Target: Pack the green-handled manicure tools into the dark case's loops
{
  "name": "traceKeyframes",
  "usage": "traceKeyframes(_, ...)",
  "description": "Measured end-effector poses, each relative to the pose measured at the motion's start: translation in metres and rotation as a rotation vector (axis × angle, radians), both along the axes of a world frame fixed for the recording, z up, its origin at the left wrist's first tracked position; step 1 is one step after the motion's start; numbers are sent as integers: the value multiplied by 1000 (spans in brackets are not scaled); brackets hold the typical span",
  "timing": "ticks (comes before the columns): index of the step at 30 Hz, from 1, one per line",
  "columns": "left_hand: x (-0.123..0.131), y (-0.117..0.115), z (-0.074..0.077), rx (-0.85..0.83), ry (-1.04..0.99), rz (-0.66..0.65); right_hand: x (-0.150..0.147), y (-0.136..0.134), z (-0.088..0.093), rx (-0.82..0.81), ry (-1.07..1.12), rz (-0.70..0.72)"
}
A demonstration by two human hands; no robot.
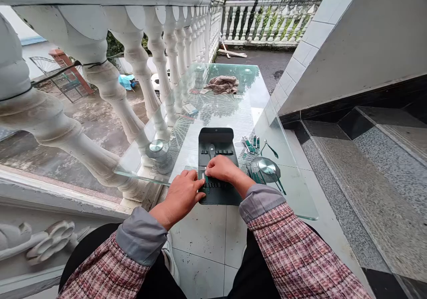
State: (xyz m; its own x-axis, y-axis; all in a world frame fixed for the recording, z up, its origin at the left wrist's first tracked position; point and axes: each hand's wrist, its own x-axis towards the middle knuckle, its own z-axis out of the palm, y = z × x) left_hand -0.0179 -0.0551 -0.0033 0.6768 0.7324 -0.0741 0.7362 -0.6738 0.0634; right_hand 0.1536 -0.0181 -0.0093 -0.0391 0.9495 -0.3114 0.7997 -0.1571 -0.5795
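A black manicure case (218, 197) lies unfolded on the glass table, with rows of elastic loops across its inside. A dark oval-headed tool (212, 149) sits in the upper loops. My left hand (183, 196) grips the left edge of the case, thumb and forefinger close together near the lower loops. Over the middle of the case, my right hand (223, 168) is closed in a pinch on a slim green-handled manicure tool (206, 181), its lower part lying by the lower loops. My fingers hide some of the tool and loops.
Right of the case lie nail clippers (248, 144), green-handled nippers (269, 149) and several thin green tools (278, 183). A brown cloth (223, 85) and a small box (190, 109) are farther back on the glass table (293, 197). A balustrade (133, 63) borders the left, stone steps (347, 170) the right.
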Motion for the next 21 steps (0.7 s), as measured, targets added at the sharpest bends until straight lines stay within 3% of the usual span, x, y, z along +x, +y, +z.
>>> traceKeyframes(9,0,0,0,15,-5,-17,2,-5,5,43,-14,71)
traceKeyframes(21,-2,-6,-3,65,21,-49,4,-11,-8,179,0,41)
